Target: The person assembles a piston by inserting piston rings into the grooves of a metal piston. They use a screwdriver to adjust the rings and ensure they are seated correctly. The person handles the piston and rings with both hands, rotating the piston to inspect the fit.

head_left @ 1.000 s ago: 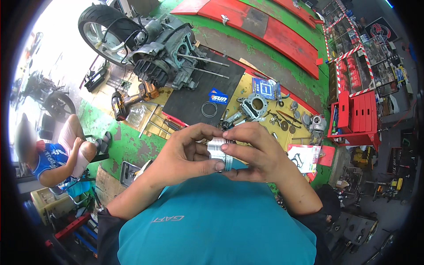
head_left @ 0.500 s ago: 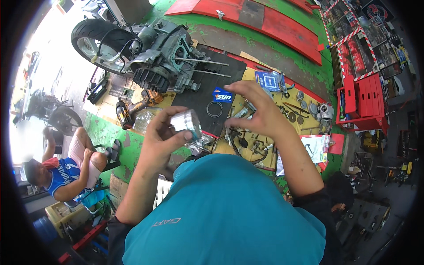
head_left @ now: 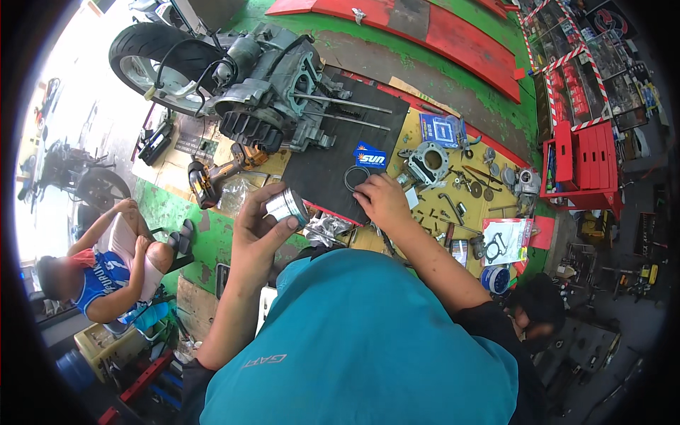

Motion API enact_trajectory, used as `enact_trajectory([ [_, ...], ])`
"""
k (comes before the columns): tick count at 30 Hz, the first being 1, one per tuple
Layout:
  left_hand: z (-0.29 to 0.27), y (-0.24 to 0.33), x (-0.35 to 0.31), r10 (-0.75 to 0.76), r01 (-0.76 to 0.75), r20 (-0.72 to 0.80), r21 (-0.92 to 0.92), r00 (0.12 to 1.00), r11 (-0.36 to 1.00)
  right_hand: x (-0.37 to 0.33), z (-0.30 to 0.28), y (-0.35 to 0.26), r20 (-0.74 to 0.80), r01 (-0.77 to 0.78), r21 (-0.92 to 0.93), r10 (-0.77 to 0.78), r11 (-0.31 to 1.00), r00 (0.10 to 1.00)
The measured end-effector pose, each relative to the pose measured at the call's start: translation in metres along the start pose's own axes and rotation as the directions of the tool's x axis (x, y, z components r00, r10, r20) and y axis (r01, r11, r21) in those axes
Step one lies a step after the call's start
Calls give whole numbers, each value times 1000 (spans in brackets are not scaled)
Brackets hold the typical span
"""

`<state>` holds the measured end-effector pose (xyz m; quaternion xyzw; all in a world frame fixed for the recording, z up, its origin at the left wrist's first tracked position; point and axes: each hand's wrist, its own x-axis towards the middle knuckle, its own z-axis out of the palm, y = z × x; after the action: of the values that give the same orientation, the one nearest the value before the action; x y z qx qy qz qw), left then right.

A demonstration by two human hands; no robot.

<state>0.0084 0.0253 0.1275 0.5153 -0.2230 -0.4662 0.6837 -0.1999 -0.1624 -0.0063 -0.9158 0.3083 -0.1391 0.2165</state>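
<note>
Piston (head_left: 285,205) clamped in my left hand (head_left: 258,230), held up over the near edge of the black mat (head_left: 333,159). Right hand (head_left: 384,202) is down on the mat, fingers closing on a thin ring (head_left: 356,178); can't tell if it's gripped yet. Looks like the ring-fitting step. Next: lift the ring clean, line it up with the piston groove.

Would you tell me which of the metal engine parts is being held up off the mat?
The small shiny piston in the left hand; the cylinder block lies on the yellow board.
</note>
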Motion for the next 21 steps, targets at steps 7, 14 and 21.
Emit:
enact_trajectory([
  [7, -14, 0, 4, -11, 11, -17, -16, 1000, 1000, 18, 9, -9, 92, 49, -203, -30, 978, 995],
  [14, -22, -2, 12, -42, 44, 23, -101, 999, 994, 18, 6, -8, -27, 15, -137, -19, 990, 999],
  [21, -9, 5, 20, -31, 36, 130, -40, 991, 999, 16, -15, -5, -171, -4, 105, 22, 994, 985],
])
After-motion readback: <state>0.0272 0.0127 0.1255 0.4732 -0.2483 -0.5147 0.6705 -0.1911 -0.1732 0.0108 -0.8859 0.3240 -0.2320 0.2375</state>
